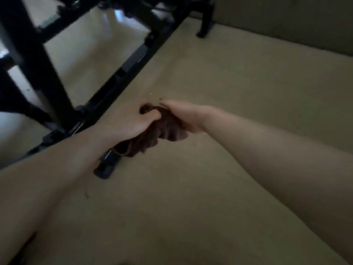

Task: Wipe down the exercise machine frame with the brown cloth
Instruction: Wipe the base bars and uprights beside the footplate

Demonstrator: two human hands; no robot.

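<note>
**Cloth bunched between two hands beside the frame's floor rail**

Beige floor [238,83] filled most of the view, dim and slightly glossy, with pale reflections showing under the machine at the upper left. Along the upper right ran a darker wall [286,22], meeting the floor in a slanted line.

Next in size was the black frame [32,60], which took up the upper left. A thick upright post leaned across that corner, and a long rail [131,66] lay on the floor, running diagonally from the top centre down toward the lower left. A foot [108,166] stuck out from the rail's near end and sat flat on the floor, just below the left wrist. Another foot [205,25] stood near the wall at the top. The picture was blurred, so finer parts of the frame could not be made out.

Both bare forearms reached in from the bottom corners and met near the centre. The left hand [129,123] had its fingers curled round the cloth [162,131], gripping one bunched end. The right hand [183,116] held the other end, its fingers straighter on top, with dark nails. The crumpled cloth hung between them, just beside the rail and above the near foot; whether it touched the frame could not be told.
</note>
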